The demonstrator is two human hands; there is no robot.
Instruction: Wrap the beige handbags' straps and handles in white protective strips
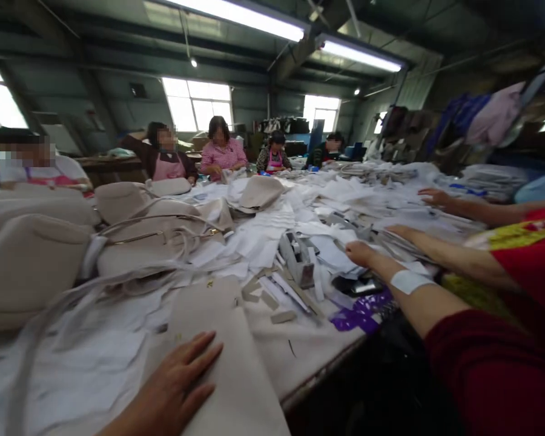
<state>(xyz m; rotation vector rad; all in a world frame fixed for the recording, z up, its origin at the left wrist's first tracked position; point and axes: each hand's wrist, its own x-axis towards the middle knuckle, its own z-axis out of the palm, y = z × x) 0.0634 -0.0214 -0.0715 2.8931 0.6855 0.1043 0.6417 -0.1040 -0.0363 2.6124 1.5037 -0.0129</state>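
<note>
My left hand [177, 381] lies flat with its fingers stretched out on a beige fabric panel [236, 363] at the near edge of the table. My right hand [358, 253] reaches forward from a dark red sleeve, with a white band round the wrist. Its fingers are curled down among white sheets [331, 251] beside a grey tape dispenser [297, 257]. What they hold, if anything, is hidden.
Beige handbags [154, 236] with loose straps pile up on the left. White paper pieces cover the long table [300, 363]. A neighbour in a red shirt [527, 254] rests both arms on the table at right. Several seated workers sit at the far end.
</note>
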